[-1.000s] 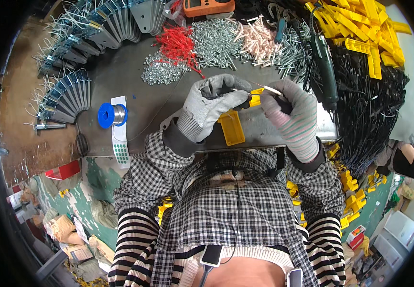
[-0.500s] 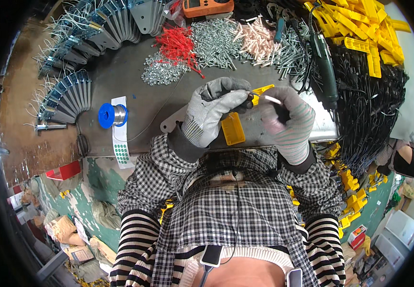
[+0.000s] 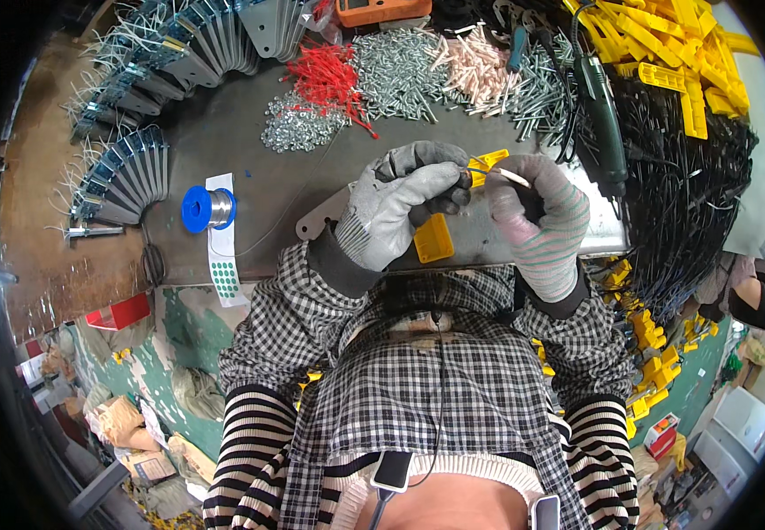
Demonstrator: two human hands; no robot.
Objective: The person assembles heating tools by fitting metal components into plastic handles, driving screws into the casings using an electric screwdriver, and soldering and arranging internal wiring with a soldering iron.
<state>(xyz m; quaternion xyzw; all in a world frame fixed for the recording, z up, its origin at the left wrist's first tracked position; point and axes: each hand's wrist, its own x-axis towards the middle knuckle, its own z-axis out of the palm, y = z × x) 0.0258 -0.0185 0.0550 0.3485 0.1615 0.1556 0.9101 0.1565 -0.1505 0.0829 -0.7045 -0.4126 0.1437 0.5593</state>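
Observation:
My left hand (image 3: 404, 203), in a grey work glove, has its fingers closed in a pinch at thin dark wires (image 3: 476, 169). Just to the right, my right hand (image 3: 543, 216), in a striped, pink-tinged glove, grips a small white sleeve (image 3: 512, 177) between thumb and forefinger. The wires run from the left fingertips towards the sleeve; whether they enter it I cannot tell. A yellow plastic part (image 3: 433, 238) shows below the left fingers, and another yellow piece (image 3: 494, 159) behind the wires. Beside my left wrist a grey metal bracket (image 3: 315, 222) is partly covered.
Solder wire on a blue spool (image 3: 208, 209) sits left on a white strip with green dots. Along the back are nuts (image 3: 298, 125), red pieces (image 3: 325, 78), screws (image 3: 400, 75) and pale sleeves (image 3: 478, 72). A power screwdriver (image 3: 601, 124), black cables (image 3: 682, 185) and yellow parts (image 3: 665, 44) lie right.
My right hand has shifted slightly right and the white sleeve has tilted more clearly into view. A gap with wires now shows between both hands. The left hand has barely moved.

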